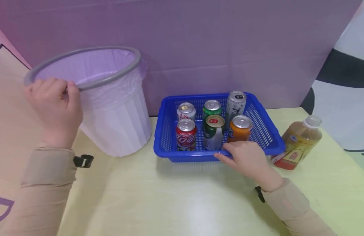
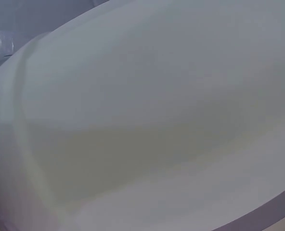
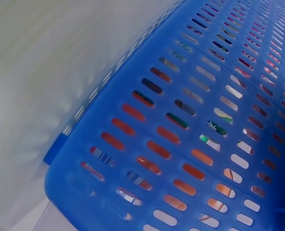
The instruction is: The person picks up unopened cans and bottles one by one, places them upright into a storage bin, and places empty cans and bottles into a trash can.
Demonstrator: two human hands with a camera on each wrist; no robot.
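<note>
My left hand (image 1: 56,108) grips the grey rim of a white waste bin (image 1: 117,121), fingers curled over its near left edge. The bin is tilted and lined with a clear bag (image 1: 111,91). Its white side fills the left wrist view. My right hand (image 1: 246,160) holds the front rim of a blue plastic basket (image 1: 184,154), thumb outside. Several drink cans stand upright in the basket, among them a red can (image 1: 186,136), a green-and-silver can (image 1: 213,132) and an orange can (image 1: 240,129). In the right wrist view the slotted basket wall (image 3: 181,144) shows cans behind it.
A plastic bottle (image 1: 300,141) of amber drink leans beside the basket's right end. Everything stands on a pale wooden table (image 1: 170,203). Behind it rises a purple wall panel (image 1: 229,49), with a white-and-black figure at the right.
</note>
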